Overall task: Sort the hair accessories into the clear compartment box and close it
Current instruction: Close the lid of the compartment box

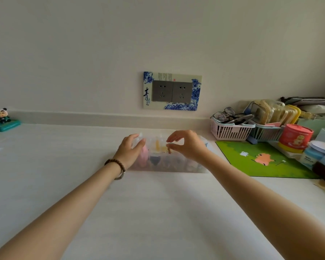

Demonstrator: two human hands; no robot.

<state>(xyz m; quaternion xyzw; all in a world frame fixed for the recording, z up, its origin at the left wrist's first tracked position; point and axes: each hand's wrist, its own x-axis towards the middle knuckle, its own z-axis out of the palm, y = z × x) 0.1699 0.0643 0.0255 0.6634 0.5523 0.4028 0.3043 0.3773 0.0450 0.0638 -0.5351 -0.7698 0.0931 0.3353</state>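
Here the clear box (167, 168) sits on the white table (139, 212), about mid-way across and toward the far side, below the socket plate (172, 91) on the wall. Both arms reach out to it from the near edge.

The left hand (131, 150) is at the box's left end. Its thumb and fingers curl round a clear plastic edge at the far left corner, so it is clamped on the box. A bracelet (116, 163) of brown beads circles that wrist.

The right hand (186, 145) hovers over the middle of the box with curved fingers and a narrow gap between thumb and forefinger. A small brown piece (169, 151) shows just under the thumb tip, but I cannot tell whether the hand holds it.

Through the box walls a pink item (142, 154) shows in the left compartment, dark items (154, 160) lie just right of it, and something yellow (158, 145) lies farther back.

At the far left stands a panda figure (1, 117). On the right are a pink basket (231, 129) holding glasses, a green mat (261, 158) and a red tin (295, 136).
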